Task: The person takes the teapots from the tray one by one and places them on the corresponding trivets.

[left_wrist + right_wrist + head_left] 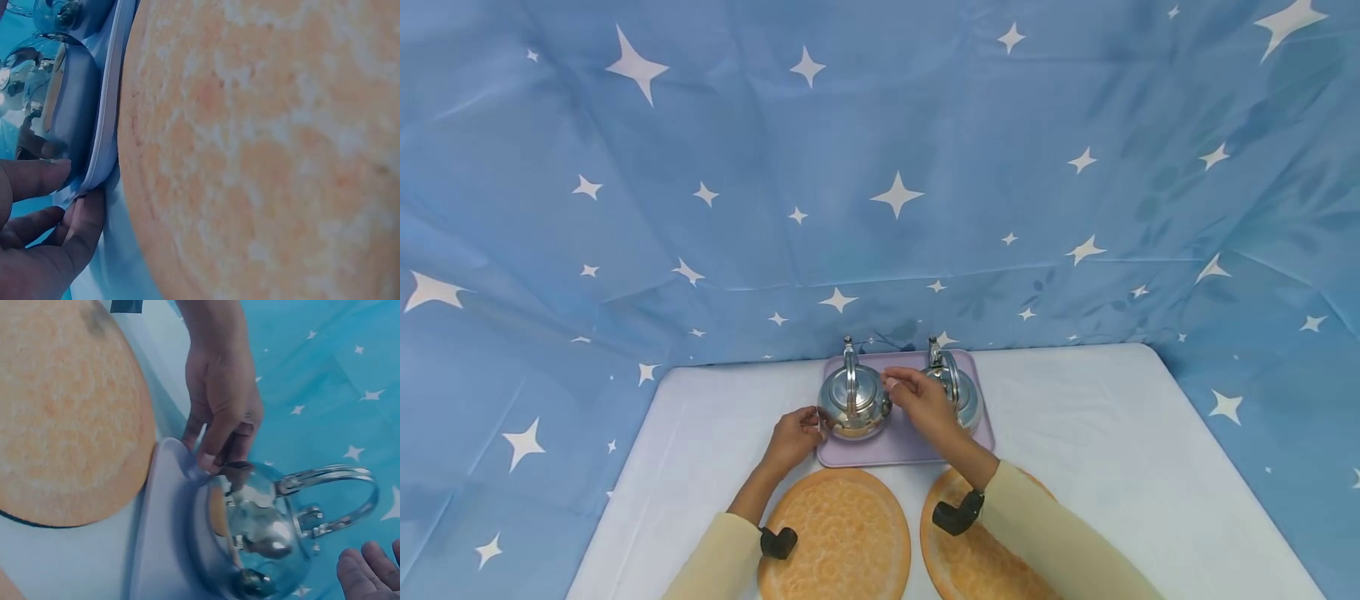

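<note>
Two shiny metal kettles, a left kettle (pixel 838 419) and a right kettle (pixel 973 408), stand on a light purple tray (pixel 880 453). My left hand (pixel 795 437) pinches the tray's near left corner; in the left wrist view the thumb lies over the rim (pixel 106 106) and the other fingers are beneath it. Between the kettles, my right hand (pixel 921 402) is held above the tray, its fingers loosely extended and partly covering the right kettle. In the right wrist view those fingers (pixel 365 575) appear apart from the left kettle's looped handle (pixel 337 475).
Two round orange-brown placemats, one left (pixel 838 533) and one right (pixel 981 558), lie in front of the tray on a white-covered table (pixel 1090 433). A blue cloth with white stars (pixel 850 150) hangs behind the table and around its sides.
</note>
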Action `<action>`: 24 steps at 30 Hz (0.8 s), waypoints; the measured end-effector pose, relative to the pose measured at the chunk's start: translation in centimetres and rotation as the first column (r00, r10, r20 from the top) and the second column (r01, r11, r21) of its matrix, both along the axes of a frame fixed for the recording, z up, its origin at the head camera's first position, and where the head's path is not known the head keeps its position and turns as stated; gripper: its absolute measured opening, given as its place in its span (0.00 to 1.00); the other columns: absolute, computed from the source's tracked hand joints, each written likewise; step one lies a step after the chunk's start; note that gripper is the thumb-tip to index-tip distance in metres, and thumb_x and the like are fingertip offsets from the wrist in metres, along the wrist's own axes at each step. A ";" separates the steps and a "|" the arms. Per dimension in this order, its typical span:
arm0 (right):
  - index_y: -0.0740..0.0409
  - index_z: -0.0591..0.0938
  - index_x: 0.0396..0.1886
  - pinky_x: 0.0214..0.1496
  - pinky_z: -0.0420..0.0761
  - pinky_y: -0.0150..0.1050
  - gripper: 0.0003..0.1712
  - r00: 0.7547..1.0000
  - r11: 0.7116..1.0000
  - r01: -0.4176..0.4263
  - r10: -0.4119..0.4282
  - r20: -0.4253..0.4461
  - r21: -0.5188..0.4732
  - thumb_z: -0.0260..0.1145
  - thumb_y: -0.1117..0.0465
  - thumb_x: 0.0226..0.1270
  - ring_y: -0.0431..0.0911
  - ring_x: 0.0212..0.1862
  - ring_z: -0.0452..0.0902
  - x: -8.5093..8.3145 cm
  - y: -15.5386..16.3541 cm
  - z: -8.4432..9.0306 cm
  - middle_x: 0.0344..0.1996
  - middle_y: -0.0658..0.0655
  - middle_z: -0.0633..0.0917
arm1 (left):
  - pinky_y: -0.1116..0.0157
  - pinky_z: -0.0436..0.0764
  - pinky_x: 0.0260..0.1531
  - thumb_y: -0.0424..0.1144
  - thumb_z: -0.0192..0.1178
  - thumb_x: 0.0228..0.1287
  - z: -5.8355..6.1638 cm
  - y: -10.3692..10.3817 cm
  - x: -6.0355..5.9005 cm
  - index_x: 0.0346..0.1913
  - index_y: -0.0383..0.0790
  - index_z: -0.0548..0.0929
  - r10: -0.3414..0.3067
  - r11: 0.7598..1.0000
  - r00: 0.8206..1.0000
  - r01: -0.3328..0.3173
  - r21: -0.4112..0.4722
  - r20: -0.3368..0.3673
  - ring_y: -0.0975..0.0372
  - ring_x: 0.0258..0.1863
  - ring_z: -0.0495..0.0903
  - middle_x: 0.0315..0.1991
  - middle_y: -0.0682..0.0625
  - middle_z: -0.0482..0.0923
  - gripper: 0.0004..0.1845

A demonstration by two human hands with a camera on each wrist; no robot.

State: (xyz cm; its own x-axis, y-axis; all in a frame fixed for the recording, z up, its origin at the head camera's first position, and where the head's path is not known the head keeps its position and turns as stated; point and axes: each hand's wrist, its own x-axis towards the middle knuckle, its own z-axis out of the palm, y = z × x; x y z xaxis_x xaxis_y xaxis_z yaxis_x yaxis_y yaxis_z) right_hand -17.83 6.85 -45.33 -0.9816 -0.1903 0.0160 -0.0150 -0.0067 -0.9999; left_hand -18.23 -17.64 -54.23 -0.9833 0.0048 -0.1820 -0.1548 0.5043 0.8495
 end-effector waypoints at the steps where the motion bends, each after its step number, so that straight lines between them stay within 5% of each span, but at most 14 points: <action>1: 0.74 0.73 0.60 0.58 0.75 0.47 0.21 1.000 1.000 0.001 -0.001 0.018 0.012 0.57 0.66 0.72 0.60 0.59 0.73 -0.1 -0.2 -0.2 0.56 0.69 0.78 | 0.60 0.81 0.42 0.24 0.62 0.54 -0.1 0.0 0.0 0.61 0.19 0.71 0.002 1.000 1.000 -0.002 -0.005 0.002 0.49 0.46 0.81 0.48 0.37 0.79 0.29; 11: 0.66 0.77 0.60 0.55 0.77 0.44 0.25 0.997 0.991 -0.048 0.039 0.067 0.125 0.63 0.56 0.69 0.55 0.57 0.77 -1.2 -3.1 -2.0 0.52 0.63 0.82 | 0.59 0.81 0.42 0.22 0.65 0.47 -0.7 0.2 -0.5 0.55 0.21 0.78 0.017 0.997 1.000 -0.018 -0.069 -0.020 0.55 0.39 0.81 0.38 0.42 0.82 0.26; 24: 0.66 0.80 0.55 0.53 0.78 0.50 0.22 0.982 0.985 -0.147 0.134 0.135 0.095 0.64 0.56 0.68 0.47 0.46 0.81 -1.1 -4.6 -1.6 0.43 0.57 0.86 | 0.64 0.79 0.36 0.21 0.63 0.47 -0.7 0.1 -0.6 0.53 0.22 0.80 0.012 0.999 0.999 -0.013 -0.046 -0.035 0.61 0.33 0.77 0.32 0.47 0.80 0.25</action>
State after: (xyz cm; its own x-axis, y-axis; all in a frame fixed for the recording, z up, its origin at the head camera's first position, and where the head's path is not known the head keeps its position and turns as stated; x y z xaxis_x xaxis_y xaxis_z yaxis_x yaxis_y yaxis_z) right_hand -18.97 2.27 -46.91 -0.9375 -0.3208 -0.1348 0.1064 0.1045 -0.9888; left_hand -18.86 -17.59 -54.91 -0.9889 -0.0152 -0.1478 -0.1325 0.5413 0.8303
